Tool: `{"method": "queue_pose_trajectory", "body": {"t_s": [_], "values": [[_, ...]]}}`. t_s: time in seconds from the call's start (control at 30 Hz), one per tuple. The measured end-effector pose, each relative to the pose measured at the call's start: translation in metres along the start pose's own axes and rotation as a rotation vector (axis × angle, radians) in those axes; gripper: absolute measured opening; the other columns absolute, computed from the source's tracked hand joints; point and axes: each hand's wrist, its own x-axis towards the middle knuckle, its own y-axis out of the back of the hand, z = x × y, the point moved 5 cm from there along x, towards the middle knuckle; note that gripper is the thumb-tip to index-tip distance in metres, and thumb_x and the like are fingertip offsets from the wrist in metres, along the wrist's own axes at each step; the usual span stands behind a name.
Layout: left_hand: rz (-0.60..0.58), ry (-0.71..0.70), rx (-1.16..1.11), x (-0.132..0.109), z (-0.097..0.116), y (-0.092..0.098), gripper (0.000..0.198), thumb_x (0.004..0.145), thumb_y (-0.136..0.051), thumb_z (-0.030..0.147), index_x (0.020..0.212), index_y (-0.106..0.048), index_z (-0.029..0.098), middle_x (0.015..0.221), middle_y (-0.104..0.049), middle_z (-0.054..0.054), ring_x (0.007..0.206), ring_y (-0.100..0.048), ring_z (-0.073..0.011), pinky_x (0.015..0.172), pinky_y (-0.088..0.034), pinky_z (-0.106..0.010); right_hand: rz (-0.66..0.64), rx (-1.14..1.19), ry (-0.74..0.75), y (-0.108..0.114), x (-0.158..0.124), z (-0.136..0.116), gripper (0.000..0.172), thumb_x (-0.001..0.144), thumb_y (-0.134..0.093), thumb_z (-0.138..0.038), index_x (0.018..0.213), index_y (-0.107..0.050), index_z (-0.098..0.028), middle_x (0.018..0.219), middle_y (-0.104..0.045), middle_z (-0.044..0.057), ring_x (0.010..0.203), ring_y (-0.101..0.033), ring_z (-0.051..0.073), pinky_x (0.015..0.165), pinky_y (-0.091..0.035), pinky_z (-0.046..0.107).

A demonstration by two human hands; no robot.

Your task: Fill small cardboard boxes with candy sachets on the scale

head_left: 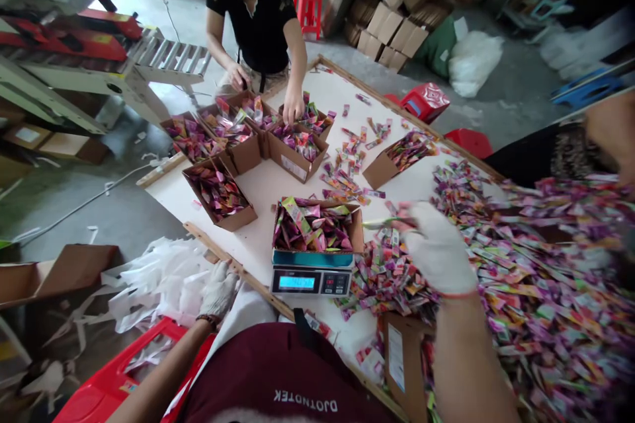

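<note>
My right hand (436,248), in a white glove, is raised over the pile of small colourful sachets (536,291) and pinches a few sachets (389,221), blurred by motion, just right of the cardboard box (354,231). That box is heaped with sachets and stands on a digital scale (311,279). My left hand (218,291), also gloved, hangs off the table's near-left edge above white plastic bags (159,277); its fingers curl downward and I see nothing in them.
Across the white table (272,185) a person in black reaches into one of several sachet-filled boxes (297,145). Another box (397,158) sits mid-table. A flat carton (399,357) lies near me. Red crate (109,383), red stools and a conveyor surround the table.
</note>
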Motion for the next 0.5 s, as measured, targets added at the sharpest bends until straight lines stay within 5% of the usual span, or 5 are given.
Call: {"method": "queue_pose_trajectory", "body": {"t_s": [0.1, 0.17, 0.27, 0.37, 0.5], "values": [[0.071, 0.007, -0.075, 0.011, 0.016, 0.013, 0.061, 0.093, -0.04, 0.043, 0.147, -0.045, 0.014, 0.143, -0.056, -0.017, 0.136, -0.052, -0.0294, 0.117, -0.039, -0.046, 0.234, -0.323, -0.074, 0.052, -0.025, 0.014, 0.03, 0.092, -0.053, -0.033, 0.119, -0.06, -0.023, 0.125, -0.06, 0.02, 0.136, -0.046, 0.039, 0.117, -0.033, 0.059], [0.219, -0.046, -0.08, 0.023, 0.031, 0.03, 0.064, 0.094, -0.041, 0.044, 0.15, -0.042, 0.013, 0.149, -0.05, -0.018, 0.143, -0.044, -0.0307, 0.121, -0.032, -0.047, 0.205, -0.335, -0.002, 0.047, -0.033, 0.006, 0.039, 0.091, -0.055, -0.033, 0.128, -0.057, -0.023, 0.128, -0.06, 0.021, 0.138, -0.045, 0.038, 0.119, -0.033, 0.056], [0.436, -0.198, 0.013, 0.048, 0.059, 0.058, 0.067, 0.094, -0.044, 0.044, 0.151, -0.041, 0.01, 0.165, -0.025, -0.021, 0.156, -0.018, -0.0328, 0.126, -0.021, -0.048, -0.164, -0.168, 0.27, -0.019, -0.034, -0.032, 0.035, 0.088, -0.059, -0.03, 0.123, -0.062, -0.027, 0.124, -0.067, 0.013, 0.122, -0.058, 0.033, 0.111, -0.043, 0.052], [0.44, -0.366, 0.214, 0.079, 0.093, 0.071, 0.067, 0.092, -0.05, 0.044, 0.151, -0.044, 0.012, 0.167, -0.021, -0.02, 0.157, -0.009, -0.0338, 0.126, -0.018, -0.051, -0.514, -0.219, 0.426, -0.093, -0.026, -0.064, 0.019, 0.086, -0.059, -0.023, 0.101, -0.071, -0.024, 0.103, -0.073, 0.008, 0.105, -0.065, 0.029, 0.107, -0.042, 0.052], [0.245, -0.505, 0.548, 0.108, 0.12, 0.062, 0.067, 0.08, -0.065, 0.051, 0.138, -0.061, 0.016, 0.153, -0.047, -0.02, 0.15, -0.024, -0.0439, 0.124, -0.011, -0.062, -0.486, -0.281, 0.435, -0.132, 0.022, -0.077, 0.017, 0.09, -0.055, -0.024, 0.091, -0.071, -0.022, 0.086, -0.074, 0.005, 0.086, -0.067, 0.022, 0.112, -0.036, 0.047]]}}
